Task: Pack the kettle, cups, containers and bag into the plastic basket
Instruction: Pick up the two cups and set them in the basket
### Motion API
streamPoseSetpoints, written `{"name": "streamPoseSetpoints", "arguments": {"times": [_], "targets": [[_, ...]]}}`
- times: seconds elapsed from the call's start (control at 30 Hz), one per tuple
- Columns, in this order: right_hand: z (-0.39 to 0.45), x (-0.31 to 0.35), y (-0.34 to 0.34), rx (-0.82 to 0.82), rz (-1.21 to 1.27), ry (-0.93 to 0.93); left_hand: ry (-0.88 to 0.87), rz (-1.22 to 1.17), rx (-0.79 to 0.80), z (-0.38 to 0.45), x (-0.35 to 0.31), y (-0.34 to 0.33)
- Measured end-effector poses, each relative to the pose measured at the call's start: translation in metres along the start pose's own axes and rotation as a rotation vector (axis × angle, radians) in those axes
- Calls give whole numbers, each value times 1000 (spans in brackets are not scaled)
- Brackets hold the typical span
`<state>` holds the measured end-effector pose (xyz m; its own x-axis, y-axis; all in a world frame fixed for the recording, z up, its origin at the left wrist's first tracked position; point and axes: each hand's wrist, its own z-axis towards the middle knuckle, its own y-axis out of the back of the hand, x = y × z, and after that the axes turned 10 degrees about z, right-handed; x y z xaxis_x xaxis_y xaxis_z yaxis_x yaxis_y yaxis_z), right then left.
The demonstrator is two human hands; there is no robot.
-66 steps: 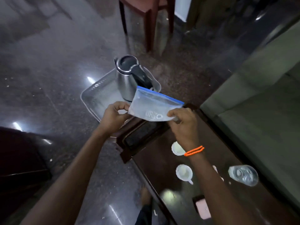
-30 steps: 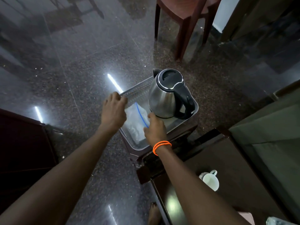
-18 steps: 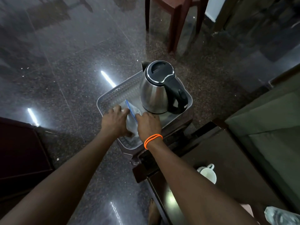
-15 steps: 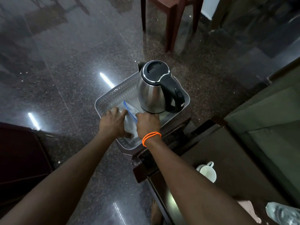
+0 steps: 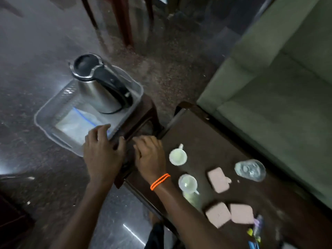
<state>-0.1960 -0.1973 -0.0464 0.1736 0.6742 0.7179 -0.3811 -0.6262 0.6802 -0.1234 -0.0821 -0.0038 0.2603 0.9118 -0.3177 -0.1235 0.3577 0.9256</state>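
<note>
The grey plastic basket [image 5: 46,126] sits on a dark stool. A steel kettle [image 5: 97,90] with a black lid stands in its far end, and the clear zip bag [image 5: 77,124] with a blue seal lies flat in its near end. My left hand [image 5: 102,151] hovers over the basket's near corner, fingers apart and empty. My right hand [image 5: 150,155] is just right of it, over the stool edge, also empty. On the dark table are two white cups [image 5: 177,156] [image 5: 188,183], three pink containers [image 5: 218,179] [image 5: 217,216] [image 5: 241,213] and a clear container [image 5: 250,170].
A green sofa [image 5: 280,90] runs along the table's right side. Wooden chair legs [image 5: 124,20] stand on the glossy dark floor beyond the basket. Small coloured items [image 5: 255,234] lie at the table's near right edge.
Both hands have let go of the bag, which now lies flat in the basket, and have pulled back towards the table. The view has swung right onto the cups and containers.
</note>
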Motion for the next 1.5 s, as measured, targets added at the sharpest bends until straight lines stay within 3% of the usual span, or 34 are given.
{"name": "streamPoseSetpoints", "arguments": {"times": [0.1, 0.3, 0.4, 0.6, 0.8, 1.1, 1.3, 1.37, 1.5], "targets": [[-56, -34, 38, 11, 29, -124, -45, -138, 68, -58, -63, -12], [-173, -101, 106, -140, -42, -397, -285, -138, 393, -167, -146, -52], [-210, -124, 121, -156, -43, -514, -236, -173, 459, -189, -153, -70], [-199, -138, 103, -87, 13, -538, -31, -37, 359, -151, -133, -99], [-176, -131, 72, 80, -8, -505, -13, 75, 617, -96, -137, -116], [-167, -134, 63, 5, -122, -498, -325, 161, 814, -67, -139, -126], [-164, -130, 56, -29, -47, -602, -742, 195, 928, -60, -113, -128], [-160, -128, 54, -79, -10, -671, -665, 132, 911, -67, -107, -126], [-148, -128, 52, -163, 13, -745, -62, -44, 690, -94, -112, -123]]}}
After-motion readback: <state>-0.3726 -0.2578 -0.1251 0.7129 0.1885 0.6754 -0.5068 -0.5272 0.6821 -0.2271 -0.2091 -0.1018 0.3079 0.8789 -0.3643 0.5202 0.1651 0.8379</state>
